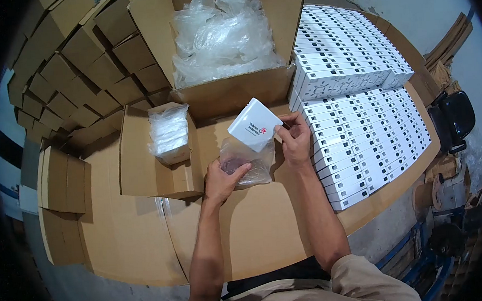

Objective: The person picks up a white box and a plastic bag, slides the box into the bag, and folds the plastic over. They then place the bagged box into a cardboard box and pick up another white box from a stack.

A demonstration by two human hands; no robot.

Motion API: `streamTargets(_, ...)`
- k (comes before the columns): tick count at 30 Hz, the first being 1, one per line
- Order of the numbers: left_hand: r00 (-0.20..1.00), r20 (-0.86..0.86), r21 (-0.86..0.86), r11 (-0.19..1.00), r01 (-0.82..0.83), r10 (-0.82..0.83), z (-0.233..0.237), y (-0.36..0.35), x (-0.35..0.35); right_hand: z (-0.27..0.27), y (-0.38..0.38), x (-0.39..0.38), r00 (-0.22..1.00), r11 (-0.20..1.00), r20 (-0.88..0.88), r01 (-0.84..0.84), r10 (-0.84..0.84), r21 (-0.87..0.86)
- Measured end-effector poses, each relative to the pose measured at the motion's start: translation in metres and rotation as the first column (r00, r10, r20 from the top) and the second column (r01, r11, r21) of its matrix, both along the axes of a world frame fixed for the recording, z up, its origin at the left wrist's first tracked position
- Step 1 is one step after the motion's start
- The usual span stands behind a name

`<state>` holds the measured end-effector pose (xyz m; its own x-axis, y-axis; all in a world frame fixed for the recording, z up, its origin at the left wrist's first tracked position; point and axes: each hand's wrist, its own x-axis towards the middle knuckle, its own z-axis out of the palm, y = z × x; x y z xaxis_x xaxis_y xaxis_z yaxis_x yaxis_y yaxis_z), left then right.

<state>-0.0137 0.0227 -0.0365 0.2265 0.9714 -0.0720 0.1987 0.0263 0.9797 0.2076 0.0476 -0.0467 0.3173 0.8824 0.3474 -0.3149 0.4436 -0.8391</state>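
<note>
A white plastic case (246, 129) with a printed logo is tilted in my right hand (295, 139), thumb on its face near the right corner. Below it, my left hand (224, 179) grips a clear plastic bag (259, 171), thumb lying across the film. The lower corner of the case overlaps the top of the bag. To the left of my left hand stands an open cardboard box (161, 179). Inside it sits a row of bagged white pieces (169, 133).
Behind my hands, a large open carton (232, 88) holds a heap of clear plastic bags (224, 34). Rows of stacked white cases (366, 138) cover the right side of the cardboard-topped table (125, 238). Many empty brown boxes (83, 55) are stacked at the far left.
</note>
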Motion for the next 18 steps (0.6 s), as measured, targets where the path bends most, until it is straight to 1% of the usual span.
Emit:
streamTargets(4,0.997,-0.077,0.003,1.0,-0.021,0.022,-0.0019,-0.0001,-0.0004,0.0025,-0.0008,-0.0009,1.0,1.0,-0.02,-0.016,0.016,0.0)
streamTargets(13,1.0,-0.013,-0.028,1.0,0.007,-0.008,-0.0023,0.0006,0.0,-0.0022,0.0012,-0.0005,0.998,1.0,-0.065,-0.009,0.009,-0.009)
streamTargets(16,1.0,0.013,-0.013,1.0,0.005,-0.005,0.0009,-0.0012,0.0012,-0.0031,0.0014,-0.0007,0.998,1.0,-0.064,-0.005,0.005,-0.006)
streamTargets(18,1.0,0.004,-0.028,1.0,0.007,-0.007,-0.0005,-0.0011,0.0012,-0.0028,0.0013,-0.0014,0.998,1.0,-0.062,0.002,-0.002,0.002)
